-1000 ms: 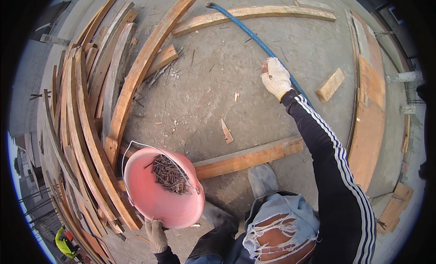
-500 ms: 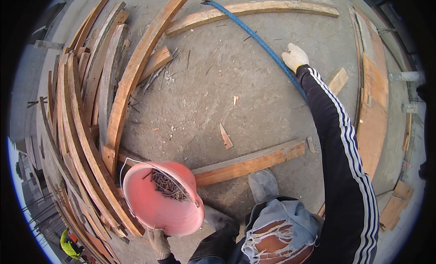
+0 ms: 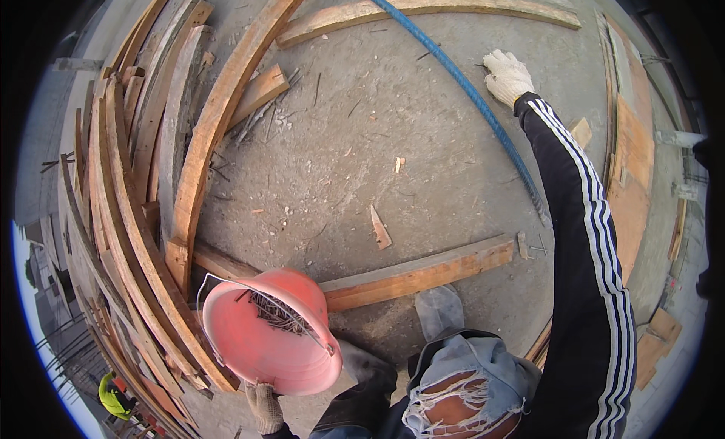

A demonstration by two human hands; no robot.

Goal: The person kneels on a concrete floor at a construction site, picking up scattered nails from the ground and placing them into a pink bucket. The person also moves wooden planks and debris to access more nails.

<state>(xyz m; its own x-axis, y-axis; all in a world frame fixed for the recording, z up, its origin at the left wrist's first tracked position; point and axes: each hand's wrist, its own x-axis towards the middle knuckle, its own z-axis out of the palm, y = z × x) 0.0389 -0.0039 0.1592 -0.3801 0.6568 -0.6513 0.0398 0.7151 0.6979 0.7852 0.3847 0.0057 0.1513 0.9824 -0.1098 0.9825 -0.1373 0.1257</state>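
My left hand (image 3: 264,407), in a knitted work glove, is closed on the lower rim of a tilted pink bucket (image 3: 257,348). Inside the bucket lies a heap of nails (image 3: 278,315), and its wire handle rests across the mouth. My right arm is stretched far forward. At its end my gloved right hand (image 3: 507,76) is low over the concrete floor, fingers slightly apart, just right of a blue ribbed hose (image 3: 461,80). A small dark nail-like piece (image 3: 480,66) lies at the fingertips, partly hidden by them.
Long timbers (image 3: 121,190) are piled at the left. One beam (image 3: 423,273) lies before my feet, another (image 3: 438,8) at the far side. Plywood sheets (image 3: 633,152) line the right. Wood splinters (image 3: 380,227) and loose nails (image 3: 538,247) dot the floor. A person in a yellow-green top (image 3: 115,397) is at lower left.
My right hand has moved forward and slightly right, away from the hose, and its fingers have extended. The view has shifted a little. My left hand still holds the bucket.
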